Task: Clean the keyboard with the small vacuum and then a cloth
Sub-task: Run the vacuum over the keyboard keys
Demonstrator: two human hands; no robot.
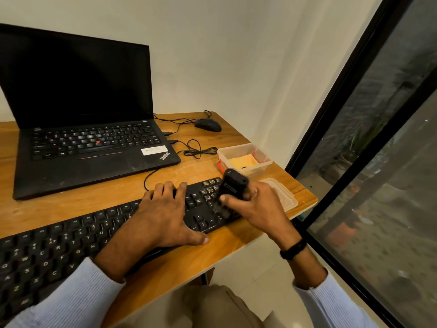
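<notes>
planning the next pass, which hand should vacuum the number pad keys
Right: the right hand grips the small black handheld vacuum at the right end of the long black keyboard; the left hand lies open mid-keyboard, holding nothing.

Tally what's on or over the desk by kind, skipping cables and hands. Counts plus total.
laptop: 1
keyboard: 1
mouse: 1
small vacuum: 1
clear container: 1
clear lid: 1
yellow cloth: 1
Total: 7 (the small dark bit on the cloth is too unclear to count)
</notes>
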